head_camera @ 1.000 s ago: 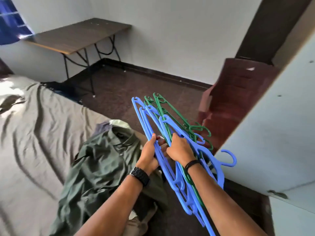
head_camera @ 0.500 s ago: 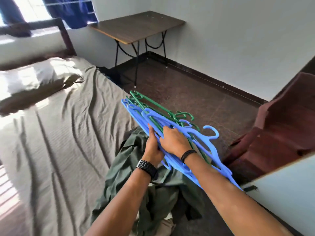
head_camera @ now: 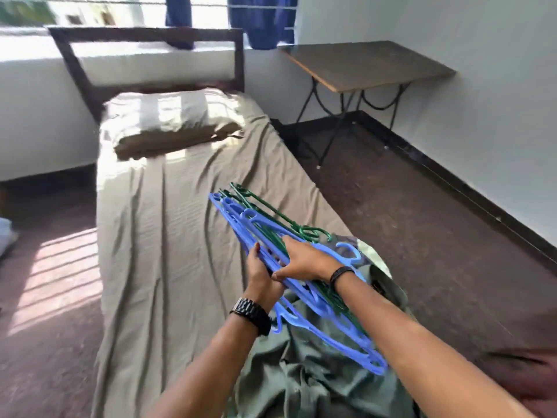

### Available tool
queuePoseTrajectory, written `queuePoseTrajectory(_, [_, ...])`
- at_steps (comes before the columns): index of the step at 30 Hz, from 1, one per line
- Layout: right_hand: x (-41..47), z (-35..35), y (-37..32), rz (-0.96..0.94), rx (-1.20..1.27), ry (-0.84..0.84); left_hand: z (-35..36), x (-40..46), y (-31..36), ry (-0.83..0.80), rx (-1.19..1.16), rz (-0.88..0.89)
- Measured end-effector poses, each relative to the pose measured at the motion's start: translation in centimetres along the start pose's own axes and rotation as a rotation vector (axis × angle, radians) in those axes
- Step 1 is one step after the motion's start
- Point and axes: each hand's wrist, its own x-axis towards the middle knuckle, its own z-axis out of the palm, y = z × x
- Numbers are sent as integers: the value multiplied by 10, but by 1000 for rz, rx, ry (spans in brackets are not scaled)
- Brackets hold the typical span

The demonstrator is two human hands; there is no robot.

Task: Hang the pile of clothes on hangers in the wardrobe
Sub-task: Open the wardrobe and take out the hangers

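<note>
A bundle of blue and green plastic hangers (head_camera: 241, 212) is held flat over the near end of the bed (head_camera: 168, 230). My left hand (head_camera: 262, 273) grips the bundle from its left edge, fingers curled under it. My right hand (head_camera: 304, 262) lies on top, thumb wrapped round the near edge. Below the hangers a pile of olive-green clothes (head_camera: 316, 384) lies on the bed's near right corner, partly hidden by my arms. The wardrobe is out of view.
A pillow (head_camera: 168, 119) lies at the head of the bed under a dark headboard (head_camera: 147, 34). A folding table (head_camera: 364, 64) stands at the right wall. Brown floor runs along both sides of the bed. A dark red chair (head_camera: 524, 378) shows at the lower right.
My view has swung left from the wardrobe side to the bed. Both hands have carried the hangers over the bed and tilted the bundle flatter above the clothes.
</note>
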Motion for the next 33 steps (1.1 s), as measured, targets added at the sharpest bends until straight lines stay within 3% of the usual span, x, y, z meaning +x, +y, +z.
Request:
queuePoseTrajectory(4, [64,17,-26,-116,-112,-14,-25,43,36,77,-111,48])
queuePoseTrajectory(11, [167,28,-34,-230,-239,23,-40,131,84,3,-180,161])
queuePoseTrajectory(21, [287,17,13,-451,-513,395,-45,275,116,-59,-350,331])
queuePoseTrajectory(24, [322,52,52,-391,-579,324,-76,310,95,82,-252,344])
queuePoseTrajectory(27, [344,98,95,-249,-575,149,-118,323,61,230,-234,208])
queuePoseTrajectory(30, [352,135,122,-190,-562,29,-174,324,38,540,-157,163])
queuePoseTrajectory(33, [349,157,134,-194,-494,7,-205,321,28,590,70,86])
